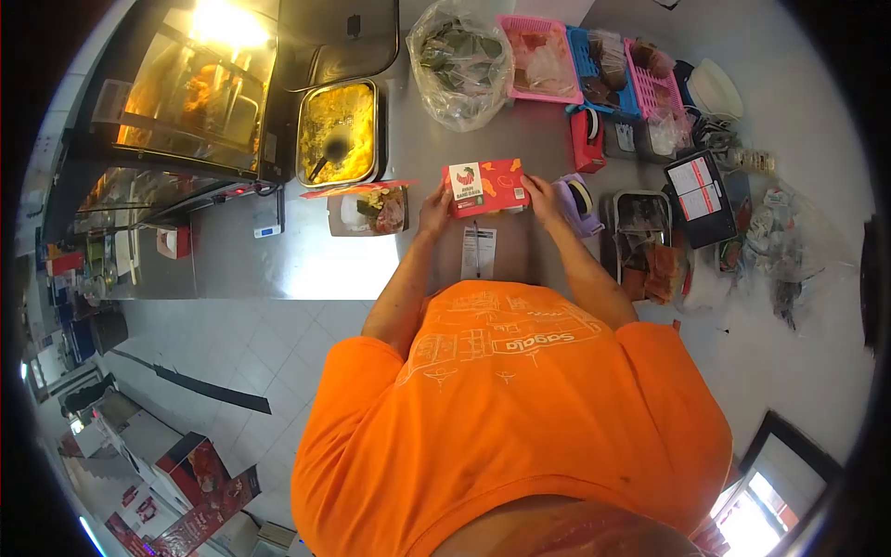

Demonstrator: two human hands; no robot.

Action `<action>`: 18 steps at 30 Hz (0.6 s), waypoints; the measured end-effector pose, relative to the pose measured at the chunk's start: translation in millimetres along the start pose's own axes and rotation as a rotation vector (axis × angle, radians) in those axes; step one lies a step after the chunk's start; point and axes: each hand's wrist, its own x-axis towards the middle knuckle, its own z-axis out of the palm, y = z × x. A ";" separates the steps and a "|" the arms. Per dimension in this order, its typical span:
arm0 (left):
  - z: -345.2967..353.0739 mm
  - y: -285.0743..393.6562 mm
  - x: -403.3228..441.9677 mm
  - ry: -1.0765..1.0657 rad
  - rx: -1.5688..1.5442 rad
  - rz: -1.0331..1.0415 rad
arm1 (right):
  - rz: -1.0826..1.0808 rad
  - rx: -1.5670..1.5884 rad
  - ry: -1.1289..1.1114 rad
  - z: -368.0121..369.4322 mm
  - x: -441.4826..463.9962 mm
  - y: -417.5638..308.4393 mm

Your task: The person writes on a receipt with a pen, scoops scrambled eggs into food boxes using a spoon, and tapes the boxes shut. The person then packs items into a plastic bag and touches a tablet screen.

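Observation:
Between my two hands is a red cardboard food box (502,184) with a rooster logo and orange shapes on its lid, which is down. My left hand (434,213) grips its left end, and my right hand (544,199) holds the right end. To the left on the steel counter stands an open food box (358,223) with yellow and green food in it and its red lid raised. A printed slip (479,249) with a pen on it lies just below the held box.
A steel tray of yellow food (311,139) stands beside the lit glass warmer (139,121). Along the back are a bag of leaves (459,79) and plastic baskets (542,95). On the right sit a purple tape dispenser (587,221), a metal tray (640,198) and a black device (705,227).

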 end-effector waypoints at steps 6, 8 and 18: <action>-3.8 -0.9 -0.4 -0.038 -0.036 -0.051 | -0.060 -0.187 0.026 3.1 -7.4 -29.8; -0.8 -6.7 -0.3 -0.029 -0.114 -0.100 | -0.076 -0.150 0.010 4.9 -7.3 -29.3; 3.2 1.4 -5.3 0.019 -0.039 0.069 | -0.100 -0.119 -0.047 4.1 3.8 -11.7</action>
